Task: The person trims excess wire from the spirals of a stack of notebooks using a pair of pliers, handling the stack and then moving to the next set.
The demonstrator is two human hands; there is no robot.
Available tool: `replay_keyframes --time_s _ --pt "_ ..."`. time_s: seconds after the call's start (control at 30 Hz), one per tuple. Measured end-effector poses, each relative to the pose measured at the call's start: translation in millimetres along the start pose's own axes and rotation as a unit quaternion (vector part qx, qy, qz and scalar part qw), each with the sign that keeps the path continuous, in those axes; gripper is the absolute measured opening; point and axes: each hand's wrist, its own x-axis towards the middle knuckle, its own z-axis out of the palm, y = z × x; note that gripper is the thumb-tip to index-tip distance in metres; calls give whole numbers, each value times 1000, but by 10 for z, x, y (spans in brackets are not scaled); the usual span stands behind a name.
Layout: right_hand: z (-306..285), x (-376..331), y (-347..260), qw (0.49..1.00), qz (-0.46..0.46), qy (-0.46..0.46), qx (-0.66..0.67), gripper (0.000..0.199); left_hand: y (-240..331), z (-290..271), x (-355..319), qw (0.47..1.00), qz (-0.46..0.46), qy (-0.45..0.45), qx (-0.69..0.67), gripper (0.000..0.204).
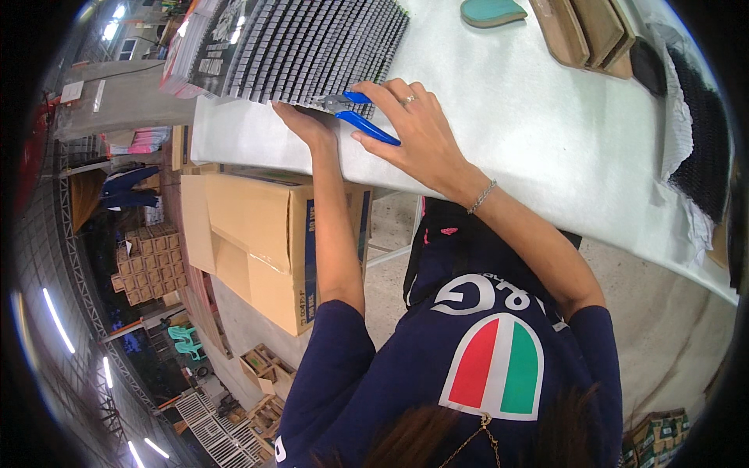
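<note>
In my right hand (417,129) is a pair of pliers (367,129) with blue handles, the handles spread apart and my fingers round them. The grey jaws sit against the near edge of a block of small dark-and-silver pieces (312,47), set in close rows like a grid. My left hand (308,129) is at that same near edge, left of the jaws. Its fingers go behind the edge and are mostly hidden. The block lies on a white-covered table (499,117) and reaches out to its far left part.
A teal sole-shaped piece (493,12) and brown curved pieces (581,35) lie at the table's far side. Black mesh-like material (698,140) with white paper is at the right. An open cardboard box (250,234) stands below the table edge, left of my legs.
</note>
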Motion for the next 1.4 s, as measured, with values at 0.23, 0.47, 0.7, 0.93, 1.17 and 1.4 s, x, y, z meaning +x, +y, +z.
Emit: replay_keyframes --time_s 0.23,0.47,0.7,0.93,1.17,1.4 --pt "-17 47 -70 1000 -3 24 -13 54 -35 -92 55 1000 14 18 -9 52" --pt "-67 54 -15 999 34 28 -17 56 -26 -40 6 1000 14 -4 2 59" --pt "-188 -75 118 994 94 -20 -50 53 -20 -125 49 999 32 -17 15 61" --pt "-350 -279 122 992 70 -69 -75 51 -44 -79 29 999 7 -30 13 63" --pt "-383 -320 111 989 48 -84 -110 51 -68 -84 22 1000 -2 -12 6 63" --pt "-483 -93 -17 991 127 -19 20 51 -31 1 -66 999 16 -1 47 61"
